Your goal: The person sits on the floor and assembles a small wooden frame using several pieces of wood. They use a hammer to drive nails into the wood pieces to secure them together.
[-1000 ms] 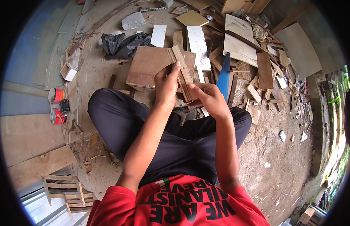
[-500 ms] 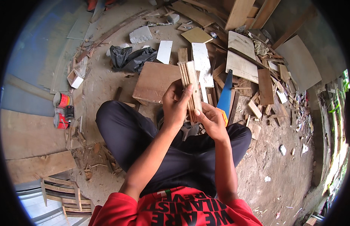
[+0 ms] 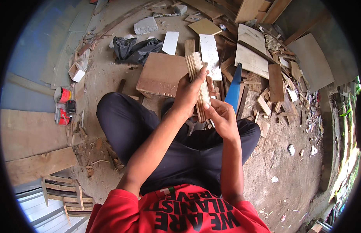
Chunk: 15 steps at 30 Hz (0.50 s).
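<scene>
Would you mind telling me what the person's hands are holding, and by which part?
Both hold a bundle of thin wooden strips: the left hand wraps its middle, the right hand grips its lower end.

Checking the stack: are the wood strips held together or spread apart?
Together: the wood strips sit in one tight bundle, left hand wrapped around them, right hand at the lower end.

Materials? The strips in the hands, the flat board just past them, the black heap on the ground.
Bundle of strips, held by left hand and right hand: looks like thin bare wood, pale, unfinished, with layered edges. Brown board: probably plywood or hardboard, matte and scuffed. Black heap: likely plastic sheet or bag, glossy and crumpled.
</scene>
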{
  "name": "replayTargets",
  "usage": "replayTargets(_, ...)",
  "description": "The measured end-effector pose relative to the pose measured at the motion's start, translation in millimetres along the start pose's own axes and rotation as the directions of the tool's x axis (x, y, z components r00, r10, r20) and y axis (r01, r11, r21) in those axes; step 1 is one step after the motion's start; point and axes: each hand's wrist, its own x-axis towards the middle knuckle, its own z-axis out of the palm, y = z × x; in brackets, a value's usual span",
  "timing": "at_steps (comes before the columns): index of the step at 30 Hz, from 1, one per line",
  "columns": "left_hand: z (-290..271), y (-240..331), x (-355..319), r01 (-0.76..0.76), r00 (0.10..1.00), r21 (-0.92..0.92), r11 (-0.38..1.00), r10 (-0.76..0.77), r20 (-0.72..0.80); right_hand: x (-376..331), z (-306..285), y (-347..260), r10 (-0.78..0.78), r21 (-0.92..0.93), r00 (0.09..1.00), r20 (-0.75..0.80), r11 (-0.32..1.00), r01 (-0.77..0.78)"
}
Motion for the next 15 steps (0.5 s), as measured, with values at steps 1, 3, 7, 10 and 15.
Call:
replayTargets(1,1,-2,1,0.047,0.999,-0.028,0.999,-0.047,-0.014,0,0,1,0.029,0.019,0.999,-0.018,0.999,-0.028)
replayTargets(3,-3,-3,8,0.133,0.99,-0.028,0.991,-0.134,-0.051,2,5,-7,0.113,0.014,0.99,-0.085,0.994,-0.112)
replayTargets(7,-11,-12,14,0.214,0.972,-0.086,0.973,-0.221,-0.084,2,7,-5,0.191,0.053,0.976,-0.106,0.981,-0.186)
replayTargets(10,-14,-15,16,0.244,0.961,-0.109,0.964,-0.255,-0.107,4,9,-7,0.208,0.045,0.966,-0.152,0.978,-0.203)
replayTargets(15,-16,-16,19,0.26,0.95,-0.138,0.956,-0.278,-0.139,6,13,-6,0.212,0.063,0.963,-0.168,0.977,-0.205)
